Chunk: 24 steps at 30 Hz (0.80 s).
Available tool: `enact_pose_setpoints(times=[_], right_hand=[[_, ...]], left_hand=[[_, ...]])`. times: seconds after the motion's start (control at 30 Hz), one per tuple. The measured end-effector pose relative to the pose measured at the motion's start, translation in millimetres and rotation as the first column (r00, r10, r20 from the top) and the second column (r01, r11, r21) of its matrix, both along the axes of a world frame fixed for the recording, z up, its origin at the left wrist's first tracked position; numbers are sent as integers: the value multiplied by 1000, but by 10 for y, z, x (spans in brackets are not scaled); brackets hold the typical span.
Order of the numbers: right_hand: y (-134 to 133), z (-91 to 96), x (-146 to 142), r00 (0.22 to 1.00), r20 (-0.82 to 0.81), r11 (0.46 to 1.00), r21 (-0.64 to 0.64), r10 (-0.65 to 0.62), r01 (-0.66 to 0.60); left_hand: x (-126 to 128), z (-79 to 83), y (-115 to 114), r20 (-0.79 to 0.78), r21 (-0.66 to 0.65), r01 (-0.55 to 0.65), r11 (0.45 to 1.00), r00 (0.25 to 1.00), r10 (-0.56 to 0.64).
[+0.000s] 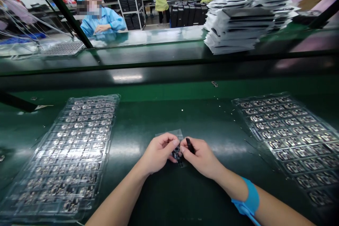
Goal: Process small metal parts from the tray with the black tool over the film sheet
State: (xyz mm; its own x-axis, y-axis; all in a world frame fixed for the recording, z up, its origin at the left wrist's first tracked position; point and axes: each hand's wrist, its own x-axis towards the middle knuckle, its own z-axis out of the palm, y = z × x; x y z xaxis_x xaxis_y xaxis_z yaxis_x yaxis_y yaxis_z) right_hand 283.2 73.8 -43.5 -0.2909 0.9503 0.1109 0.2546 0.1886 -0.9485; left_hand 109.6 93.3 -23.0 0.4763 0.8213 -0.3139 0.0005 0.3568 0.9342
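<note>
Between the thumb and fingers of my left hand point(160, 152) is a small circuit board point(176, 153), mostly covered by the fingers. My right hand point(200, 155) is closed around a slim black tool point(190, 146) whose dark end sticks up past the fingers; its tip and exact kind are hidden. The right fingertips meet the board's right edge, close beside the left thumb. Beneath both hands lies a clear film sheet point(180, 133), and small dark squares show at its lower part. A blue strap point(250, 196) circles my right wrist.
Clear trays of small circuit boards lie on the green bench, one at left point(106, 137) and one at right point(261, 141). Tiny scraps dot the surface. Beyond a raised ledge point(159, 53) stand a tall stack of white-sleeved items point(238, 24) and a seated person in blue point(113, 19).
</note>
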Motion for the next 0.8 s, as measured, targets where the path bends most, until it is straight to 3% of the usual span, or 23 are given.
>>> enact_pose_setpoints(times=[0.3,0.8], right_hand=[[-21,40,42,999,-39,1000,16,-6,7],[-14,56,34,996,-86,999,-42,-18,14]], left_hand=[[2,23,-2,17,-6,-29,1000,999,29],[-17,37,-26,88,76,21,997,996,-27]])
